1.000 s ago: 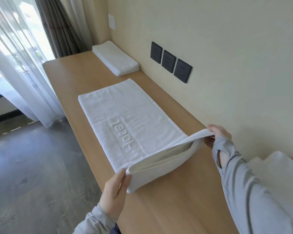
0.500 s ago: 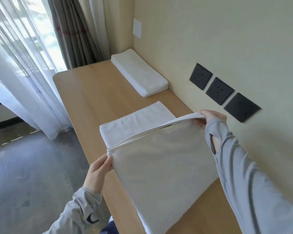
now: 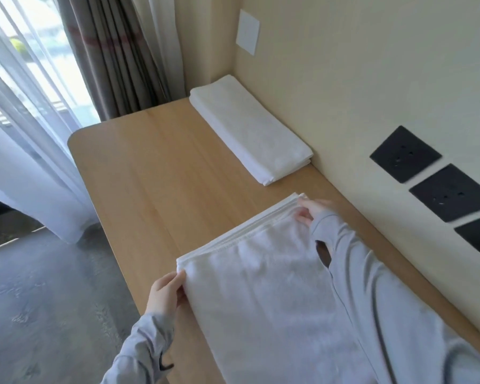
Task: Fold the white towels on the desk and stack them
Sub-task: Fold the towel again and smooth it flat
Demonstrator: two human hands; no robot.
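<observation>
On the bench (image 3: 150,176), toward its near end, the towel (image 3: 261,300) lies doubled over; I'd square the top edge onto the layers beneath, then smooth it flat. My left grip (image 3: 165,295) pinches the left corner, my right grip (image 3: 312,212) pinches the corner nearer the wall (image 3: 344,79), sleeve (image 3: 358,273) stretched across the cloth.

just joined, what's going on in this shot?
A person in a grey long-sleeved top is folding a white towel on a wooden desk. The left hand pinches the towel's corner near the desk's front edge. The right hand holds the corner on the wall side. The layers' edges are roughly lined up. A folded towel lies farther along the desk, against the wall.
</observation>
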